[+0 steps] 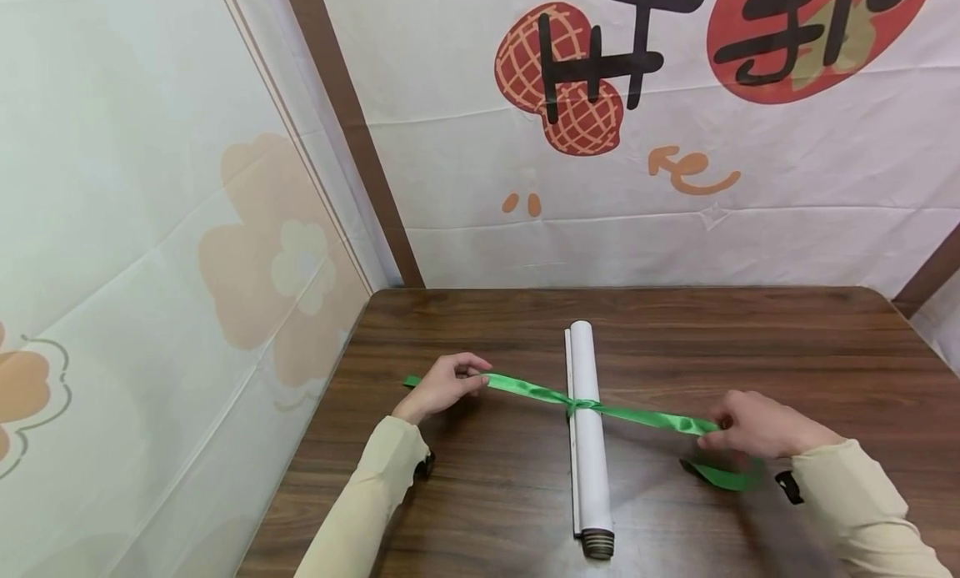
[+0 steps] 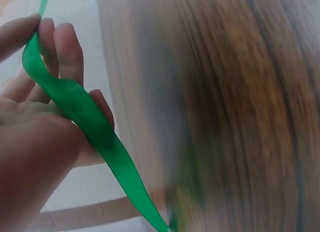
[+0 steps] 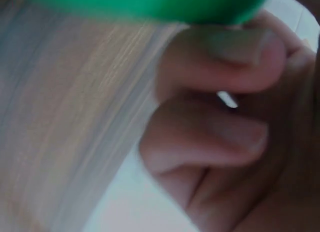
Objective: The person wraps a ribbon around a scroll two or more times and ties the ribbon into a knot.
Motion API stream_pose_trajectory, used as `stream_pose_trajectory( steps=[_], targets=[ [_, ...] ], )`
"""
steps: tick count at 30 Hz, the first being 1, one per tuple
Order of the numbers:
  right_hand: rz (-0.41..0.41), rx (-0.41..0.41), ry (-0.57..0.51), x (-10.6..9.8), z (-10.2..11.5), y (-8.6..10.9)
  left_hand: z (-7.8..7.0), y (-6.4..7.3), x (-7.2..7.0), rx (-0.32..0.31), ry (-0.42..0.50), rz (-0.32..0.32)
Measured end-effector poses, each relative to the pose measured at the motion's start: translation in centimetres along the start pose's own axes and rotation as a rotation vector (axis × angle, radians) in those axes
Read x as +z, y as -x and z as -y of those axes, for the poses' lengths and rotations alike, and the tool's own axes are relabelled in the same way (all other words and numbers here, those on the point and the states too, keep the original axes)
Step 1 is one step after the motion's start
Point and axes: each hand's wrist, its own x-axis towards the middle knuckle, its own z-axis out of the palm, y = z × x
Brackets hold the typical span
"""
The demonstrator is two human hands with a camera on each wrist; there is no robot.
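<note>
A white paper scroll lies lengthwise on the table, rolled up, with a dark ringed knob at its near end. Round its middle runs a green ribbon, crossed in a knot on top. My left hand pinches one end of the ribbon between thumb and fingertip, left of the scroll; in the left wrist view the loose tail trails across the palm. Right of the scroll, my right hand grips the other end with curled fingers, and its tail curls down below the hand. Both stretches look taut.
The brown wood-grain table has rounded far corners. A printed white cloth backdrop stands behind it, and another pale flowered cloth hangs along the left side.
</note>
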Motion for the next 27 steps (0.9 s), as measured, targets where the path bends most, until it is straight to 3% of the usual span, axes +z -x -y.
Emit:
stream_pose_trajectory(
  steps=[6, 11, 18, 27],
  targets=[
    [-0.111, -0.105, -0.039, -0.4, -0.6, 0.3, 0.3, 0.5, -0.9, 0.011, -0.004, 0.007],
    [-0.195, -0.115, -0.077, -0.8, -0.7, 0.8, 0.3, 0.8, -1.3, 0.036, -0.002, -0.001],
    [-0.190, -0.150, -0.081, -0.8, -1.6, 1.0, 0.4, 1.0, -1.4, 0.012, -0.046, 0.001],
    [-0.201, -0.110, -0.039, -0.1, -2.6, 1.0, 0.5, 1.6, -1.3, -0.003, -0.113, 0.016]
  ],
)
